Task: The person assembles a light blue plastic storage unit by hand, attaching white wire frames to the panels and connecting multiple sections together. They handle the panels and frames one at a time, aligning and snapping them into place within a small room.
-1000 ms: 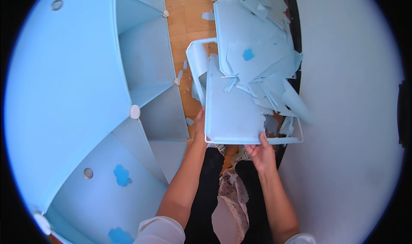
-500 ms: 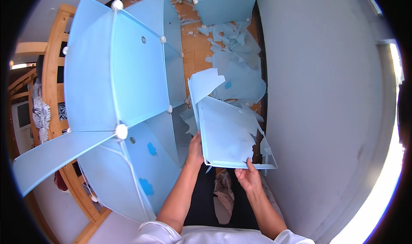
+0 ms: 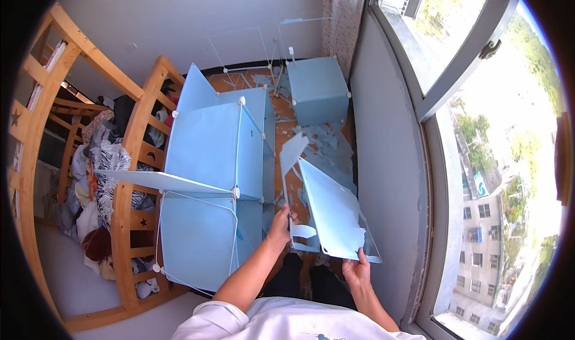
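My left hand (image 3: 281, 225) is closed round the left edge of a thin wire frame (image 3: 284, 184) that carries torn light-blue plastic. A loose flap (image 3: 293, 151) of this plastic sticks up at the frame's top corner. The large broken blue sheet (image 3: 335, 211) slants away to the right, with a gap between it and the frame's left edge. My right hand (image 3: 357, 271) pinches the lower right edge of the sheet and frame, thumb on top. A small curled scrap (image 3: 303, 231) hangs beside my left hand.
A blue panel cube cabinet (image 3: 206, 142) with white connectors stands at my left, one panel jutting out sideways. Beyond it is a wooden bunk bed (image 3: 123, 220). Torn plastic pieces (image 3: 323, 151) litter the floor before another blue cube (image 3: 317, 91). A window (image 3: 419, 109) opens at my right.
The head view has lifted, bringing in the window and bed. The blue sheet has come away from the frame's left edge, leaving a gap. Both hands still hold on.
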The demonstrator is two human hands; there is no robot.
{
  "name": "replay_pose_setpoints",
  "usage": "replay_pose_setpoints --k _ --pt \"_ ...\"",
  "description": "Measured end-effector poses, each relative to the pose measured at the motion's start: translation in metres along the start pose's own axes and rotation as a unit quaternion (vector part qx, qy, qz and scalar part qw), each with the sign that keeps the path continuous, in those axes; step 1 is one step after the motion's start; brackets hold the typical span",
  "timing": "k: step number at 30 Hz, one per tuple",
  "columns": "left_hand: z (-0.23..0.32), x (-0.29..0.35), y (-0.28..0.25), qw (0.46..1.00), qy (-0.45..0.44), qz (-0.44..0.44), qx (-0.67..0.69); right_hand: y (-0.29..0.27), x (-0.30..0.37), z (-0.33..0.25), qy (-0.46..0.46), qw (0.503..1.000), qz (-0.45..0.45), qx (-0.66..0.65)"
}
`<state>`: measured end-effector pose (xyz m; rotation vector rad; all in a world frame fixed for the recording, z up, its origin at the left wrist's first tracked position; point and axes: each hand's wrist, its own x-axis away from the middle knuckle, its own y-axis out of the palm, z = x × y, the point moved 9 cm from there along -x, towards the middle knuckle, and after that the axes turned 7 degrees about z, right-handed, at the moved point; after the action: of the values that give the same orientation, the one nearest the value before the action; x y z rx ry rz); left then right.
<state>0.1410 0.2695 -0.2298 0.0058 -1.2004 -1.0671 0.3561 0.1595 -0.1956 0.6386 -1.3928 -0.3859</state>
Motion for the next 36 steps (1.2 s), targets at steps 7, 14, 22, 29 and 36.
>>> replay_pose_setpoints --k 7,14,22,29,36 --pt "-0.023 0.036 0.072 0.994 0.000 -0.110 0.004 0.033 0.014 -0.001 -0.002 0.999 -0.033 0.033" --pt "-0.001 0.091 0.100 0.987 -0.013 -0.150 -0.048 -0.001 -0.004 -0.004 0.036 0.993 -0.038 0.105" --pt "-0.003 0.063 0.064 0.961 0.111 -0.044 -0.251 -0.046 -0.015 0.006 0.133 0.948 0.034 0.286" --pt "0.006 0.076 0.058 0.963 0.126 -0.043 -0.236 -0.037 0.009 -0.025 0.062 0.679 0.123 0.721" --pt "0.006 0.082 0.059 0.941 0.128 -0.048 -0.309 0.045 0.007 -0.047 -0.331 0.536 0.031 0.776"
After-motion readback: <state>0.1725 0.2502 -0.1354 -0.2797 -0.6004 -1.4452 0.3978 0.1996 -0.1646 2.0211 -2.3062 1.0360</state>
